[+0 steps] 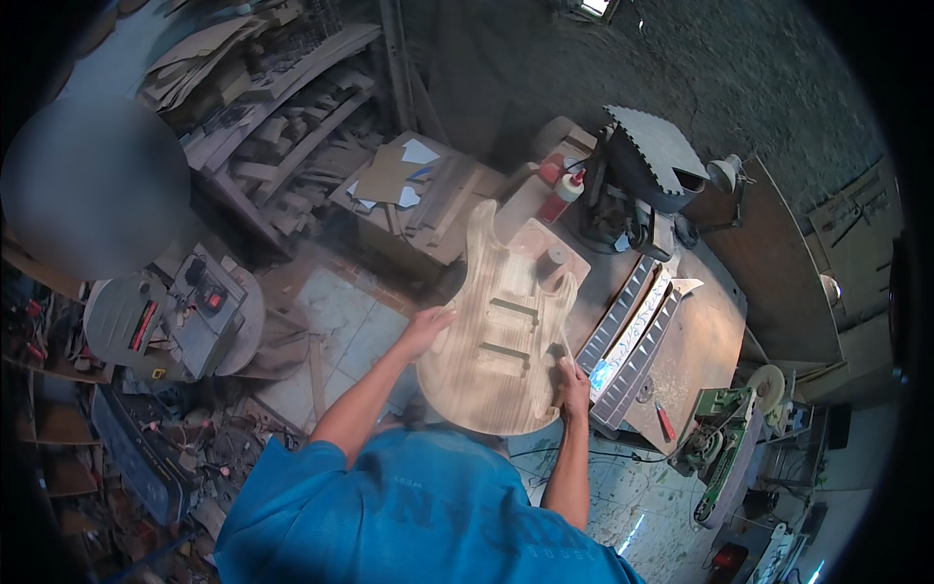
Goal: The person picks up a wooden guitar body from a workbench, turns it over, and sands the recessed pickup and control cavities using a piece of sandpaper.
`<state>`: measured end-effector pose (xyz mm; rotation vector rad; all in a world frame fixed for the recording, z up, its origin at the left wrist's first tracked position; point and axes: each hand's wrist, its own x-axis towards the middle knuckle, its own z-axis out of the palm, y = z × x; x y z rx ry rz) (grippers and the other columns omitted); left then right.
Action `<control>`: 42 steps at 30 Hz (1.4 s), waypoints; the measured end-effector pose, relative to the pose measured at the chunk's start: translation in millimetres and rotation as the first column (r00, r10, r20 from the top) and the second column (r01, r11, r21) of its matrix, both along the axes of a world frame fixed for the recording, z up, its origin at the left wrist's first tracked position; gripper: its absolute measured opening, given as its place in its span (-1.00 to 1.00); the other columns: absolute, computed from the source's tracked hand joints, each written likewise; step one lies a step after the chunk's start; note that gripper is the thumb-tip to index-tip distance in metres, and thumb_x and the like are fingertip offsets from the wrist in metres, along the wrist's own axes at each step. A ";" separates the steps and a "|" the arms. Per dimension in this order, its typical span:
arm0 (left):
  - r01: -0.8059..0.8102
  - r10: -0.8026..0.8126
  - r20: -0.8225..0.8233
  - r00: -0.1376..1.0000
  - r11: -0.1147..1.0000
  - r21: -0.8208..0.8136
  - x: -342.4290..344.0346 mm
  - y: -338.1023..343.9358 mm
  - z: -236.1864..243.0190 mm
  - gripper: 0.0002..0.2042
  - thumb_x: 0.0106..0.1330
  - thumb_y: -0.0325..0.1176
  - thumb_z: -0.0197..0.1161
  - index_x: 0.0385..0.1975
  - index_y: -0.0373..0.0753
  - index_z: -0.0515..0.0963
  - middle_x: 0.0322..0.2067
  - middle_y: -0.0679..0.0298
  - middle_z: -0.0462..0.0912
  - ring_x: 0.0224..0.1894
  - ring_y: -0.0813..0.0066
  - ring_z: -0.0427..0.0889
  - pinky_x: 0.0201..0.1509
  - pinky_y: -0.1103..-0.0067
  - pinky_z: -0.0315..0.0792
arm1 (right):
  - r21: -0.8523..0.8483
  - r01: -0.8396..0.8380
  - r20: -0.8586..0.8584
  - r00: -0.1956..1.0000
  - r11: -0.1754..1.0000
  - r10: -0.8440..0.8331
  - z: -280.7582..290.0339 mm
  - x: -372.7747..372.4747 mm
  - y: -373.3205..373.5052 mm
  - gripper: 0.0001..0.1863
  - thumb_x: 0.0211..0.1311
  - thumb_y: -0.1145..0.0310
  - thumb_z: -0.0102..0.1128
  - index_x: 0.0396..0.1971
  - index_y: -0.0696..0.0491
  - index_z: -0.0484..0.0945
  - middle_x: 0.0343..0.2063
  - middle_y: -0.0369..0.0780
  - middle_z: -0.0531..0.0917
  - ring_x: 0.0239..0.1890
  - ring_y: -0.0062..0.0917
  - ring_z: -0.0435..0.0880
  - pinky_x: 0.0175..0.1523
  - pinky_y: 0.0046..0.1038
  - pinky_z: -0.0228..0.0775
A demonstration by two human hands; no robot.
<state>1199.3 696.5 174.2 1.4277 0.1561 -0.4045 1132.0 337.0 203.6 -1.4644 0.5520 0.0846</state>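
Observation:
An unpainted wooden electric guitar body (462, 365), with two cut-out slots across its face and two horns at its far end, is held up in front of my chest. My left hand (428, 329) grips its left edge near the waist. Along the lower right edge my right hand (574, 384) is closed on the body, the fingertips partly hidden. Just beyond the body, a pale wood piece (561, 243) with a short round cylinder (553, 261) on it rests at the bench's near left corner.
The wooden bench (705, 346) on the right carries long toothed-looking strips (632, 331), a red-handled tool (665, 420) and a red-and-white bottle (561, 197). A green machine (722, 428) stands at lower right. Wood-filled shelves (292, 146) and a box-like stand (394, 238) are far left.

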 end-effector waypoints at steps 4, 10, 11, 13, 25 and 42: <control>0.040 -0.039 -0.017 0.999 0.999 0.030 -5.7 -0.4 6.8 -0.56 0.53 -0.14 0.15 0.19 -0.38 0.53 0.02 0.18 0.69 0.02 0.53 0.66 0.11 0.53 0.52 | -0.054 0.031 -0.006 0.999 0.998 -0.031 13.3 -15.9 5.3 -0.50 0.33 0.20 0.37 0.19 0.12 0.63 -0.11 -0.34 0.71 -0.22 -0.69 0.57 -0.13 -0.59 0.39; 0.049 -0.062 -0.095 0.994 0.990 -0.134 -36.0 9.9 -13.3 -0.55 0.56 -0.14 0.07 0.26 -0.35 0.48 0.12 0.22 0.65 0.12 0.49 0.63 0.22 0.52 0.49 | -0.192 0.062 0.083 0.995 0.979 -0.047 60.3 -57.1 26.5 -0.45 0.26 0.32 0.40 0.23 0.17 0.57 -0.06 -0.25 0.72 -0.15 -0.66 0.61 -0.02 -0.56 0.45; 0.059 -0.071 -0.073 0.995 0.986 -0.157 -35.7 9.9 -9.0 -0.52 0.56 -0.09 0.08 0.26 -0.36 0.48 0.11 0.21 0.65 0.12 0.49 0.63 0.22 0.52 0.49 | -0.196 0.080 0.122 0.991 0.977 -0.056 73.9 -65.9 32.7 -0.44 0.25 0.35 0.40 0.24 0.17 0.56 -0.05 -0.23 0.72 -0.12 -0.65 0.61 0.02 -0.56 0.46; 0.068 -0.077 -0.037 0.996 0.977 -0.204 -39.9 7.0 7.4 -0.46 0.56 0.00 0.09 0.24 -0.37 0.48 0.10 0.19 0.65 0.12 0.49 0.63 0.21 0.52 0.49 | -0.245 0.113 0.212 0.975 0.963 -0.061 103.4 -76.5 43.4 -0.44 0.24 0.38 0.41 0.24 0.17 0.56 0.00 -0.19 0.72 -0.04 -0.60 0.65 0.12 -0.52 0.47; 0.151 -0.142 0.077 0.987 0.980 -0.127 -36.0 9.0 30.8 -0.22 0.40 0.30 0.16 0.18 -0.44 0.51 0.09 0.17 0.62 0.12 0.45 0.54 0.25 0.51 0.37 | -0.574 0.269 0.472 0.880 0.774 0.044 164.2 -142.0 95.7 -0.36 0.02 0.43 0.55 0.20 0.08 0.62 -0.33 -0.18 0.75 -0.34 -0.61 0.66 -0.15 -0.48 0.53; 0.050 -0.018 0.126 0.992 0.966 -0.254 -43.6 18.7 12.8 -0.20 0.36 0.35 0.16 0.17 -0.41 0.52 0.10 0.15 0.61 0.16 0.36 0.51 0.29 0.44 0.32 | -0.671 0.294 0.524 0.838 0.681 0.154 186.0 -164.6 122.8 -0.35 -0.05 0.37 0.59 0.15 0.10 0.65 -0.30 -0.09 0.76 -0.35 -0.41 0.73 -0.19 -0.45 0.55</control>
